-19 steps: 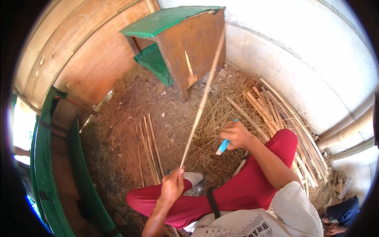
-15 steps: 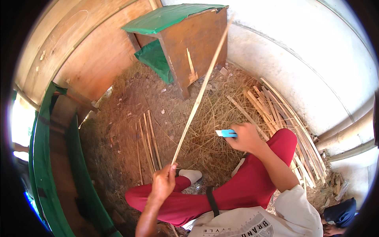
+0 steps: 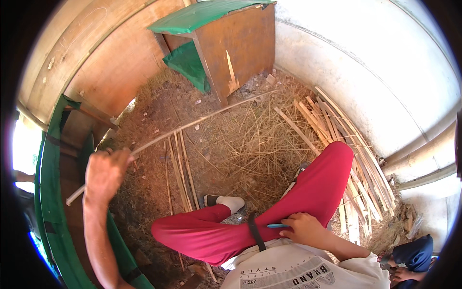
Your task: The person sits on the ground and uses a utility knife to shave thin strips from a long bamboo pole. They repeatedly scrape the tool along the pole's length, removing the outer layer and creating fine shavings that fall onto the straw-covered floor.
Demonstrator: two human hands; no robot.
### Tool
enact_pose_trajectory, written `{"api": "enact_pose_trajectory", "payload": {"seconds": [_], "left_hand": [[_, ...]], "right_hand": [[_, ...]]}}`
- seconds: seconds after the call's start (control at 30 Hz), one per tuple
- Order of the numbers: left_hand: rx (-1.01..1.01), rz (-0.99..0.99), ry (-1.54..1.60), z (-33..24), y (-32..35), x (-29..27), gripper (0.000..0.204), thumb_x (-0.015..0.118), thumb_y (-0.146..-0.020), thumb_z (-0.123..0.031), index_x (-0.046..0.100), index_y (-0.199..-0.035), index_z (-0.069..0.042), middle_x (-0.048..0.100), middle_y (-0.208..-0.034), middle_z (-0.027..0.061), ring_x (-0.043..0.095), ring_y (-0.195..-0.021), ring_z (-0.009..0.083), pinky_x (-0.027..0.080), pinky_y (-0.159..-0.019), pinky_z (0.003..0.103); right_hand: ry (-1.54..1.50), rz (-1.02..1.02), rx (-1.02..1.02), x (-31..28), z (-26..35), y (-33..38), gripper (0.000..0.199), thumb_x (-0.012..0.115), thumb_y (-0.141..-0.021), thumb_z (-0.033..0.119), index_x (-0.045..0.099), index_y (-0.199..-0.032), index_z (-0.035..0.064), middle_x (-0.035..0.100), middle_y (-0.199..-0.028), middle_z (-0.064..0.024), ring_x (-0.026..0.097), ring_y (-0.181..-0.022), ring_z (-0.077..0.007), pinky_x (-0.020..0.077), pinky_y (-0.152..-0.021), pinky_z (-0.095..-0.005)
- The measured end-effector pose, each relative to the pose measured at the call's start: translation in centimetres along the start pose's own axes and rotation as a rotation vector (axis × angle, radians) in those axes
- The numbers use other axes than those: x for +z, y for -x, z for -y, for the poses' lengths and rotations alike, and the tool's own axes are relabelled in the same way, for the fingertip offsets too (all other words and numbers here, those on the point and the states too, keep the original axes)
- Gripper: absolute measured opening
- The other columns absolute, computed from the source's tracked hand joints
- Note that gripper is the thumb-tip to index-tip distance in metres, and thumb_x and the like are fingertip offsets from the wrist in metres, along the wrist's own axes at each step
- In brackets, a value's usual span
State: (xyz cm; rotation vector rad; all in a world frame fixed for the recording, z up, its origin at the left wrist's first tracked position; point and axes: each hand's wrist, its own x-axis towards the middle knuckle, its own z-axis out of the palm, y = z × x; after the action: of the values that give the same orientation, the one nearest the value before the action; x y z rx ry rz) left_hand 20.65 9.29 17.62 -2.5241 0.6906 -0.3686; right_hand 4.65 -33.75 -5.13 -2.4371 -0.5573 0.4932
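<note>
My left hand [image 3: 105,174] is closed round a long, thin bamboo strip [image 3: 207,117] on the left side. The strip slants across the view, its short end sticking out below the hand and its long end reaching toward the wooden stand. Against my lap rests my right hand [image 3: 305,229], its fingers wrapped round a light-blue utility knife [image 3: 277,225]. Only a narrow part of the knife shows; whether its blade is out I cannot tell. Several split strips [image 3: 182,166] lie on the ground beyond my left knee.
A bigger pile of strips [image 3: 358,164] lies right of my right knee, by the white wall. Thin shavings [image 3: 255,137] cover the ground ahead. A green-topped wooden stand [image 3: 240,53] stands at the back, green-covered shelving [image 3: 50,183] at left. Another person [image 3: 413,255] sits at lower right.
My left hand has swung left and up with the strip, which turned from steep to a flatter slant. My right hand has drawn back with the knife to my lap.
</note>
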Motion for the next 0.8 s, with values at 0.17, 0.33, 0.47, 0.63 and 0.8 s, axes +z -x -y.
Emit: {"api": "enact_pose_trajectory", "payload": {"seconds": [0.17,0.33,0.47,0.63,0.8], "left_hand": [[-0.013,-0.044,-0.296,2.7,-2.0,-7.6,0.019,0.075,-0.081,-0.018,0.061,-0.076,-0.007,0.062,-0.065,0.0100,0.064,-0.070,0.0275,0.052,-0.078,0.041],[0.076,-0.283,-0.491,3.2,-5.1,-14.4,0.019,0.075,-0.081,-0.022,0.064,-0.075,-0.007,0.063,-0.067,0.0093,0.064,-0.074,0.0248,0.050,-0.089,0.041],[0.190,-0.333,-0.461,0.4,-7.7,-19.4,0.021,0.076,-0.076,-0.022,0.062,-0.072,-0.006,0.061,-0.066,0.0095,0.063,-0.085,0.0265,0.045,-0.099,0.044],[0.219,-0.317,-0.415,-2.0,-13.1,-19.8,0.016,0.075,-0.075,-0.019,0.067,-0.075,-0.005,0.064,-0.074,0.0082,0.061,-0.093,0.0262,0.038,-0.108,0.046],[0.159,0.107,-0.621,-4.5,-16.2,-20.8,0.043,0.064,-0.091,-0.044,0.057,-0.126,-0.020,0.055,-0.134,0.0123,0.042,-0.134,0.0213,0.028,-0.115,0.053]], "right_hand": [[-0.101,-0.406,-0.164,-7.6,1.7,-3.2,0.033,0.075,-0.086,0.026,0.071,-0.109,0.0040,0.071,-0.092,-0.0150,0.070,-0.081,-0.0306,0.0568,-0.070,-0.0406],[-0.192,-0.650,-0.253,-14.1,5.2,-9.6,0.038,0.077,-0.086,0.026,0.069,-0.114,0.0024,0.073,-0.094,-0.0143,0.071,-0.076,-0.0260,0.0568,-0.067,-0.0368],[-0.266,-0.687,-0.411,-17.3,9.2,-15.4,0.049,0.078,-0.086,0.031,0.065,-0.124,0.0026,0.073,-0.100,-0.0161,0.072,-0.074,-0.0210,0.0583,-0.068,-0.0340],[-0.404,-0.634,-0.429,-17.9,10.6,-21.9,0.042,0.075,-0.089,0.031,0.069,-0.121,0.0045,0.073,-0.091,-0.0159,0.064,-0.061,-0.0195,0.0524,-0.057,-0.0375],[-0.277,-0.633,-0.242,-16.9,10.1,-24.9,0.025,0.068,-0.095,0.027,0.072,-0.098,0.0030,0.066,-0.069,-0.0147,0.058,-0.052,-0.0242,0.0461,-0.053,-0.0411]]}}
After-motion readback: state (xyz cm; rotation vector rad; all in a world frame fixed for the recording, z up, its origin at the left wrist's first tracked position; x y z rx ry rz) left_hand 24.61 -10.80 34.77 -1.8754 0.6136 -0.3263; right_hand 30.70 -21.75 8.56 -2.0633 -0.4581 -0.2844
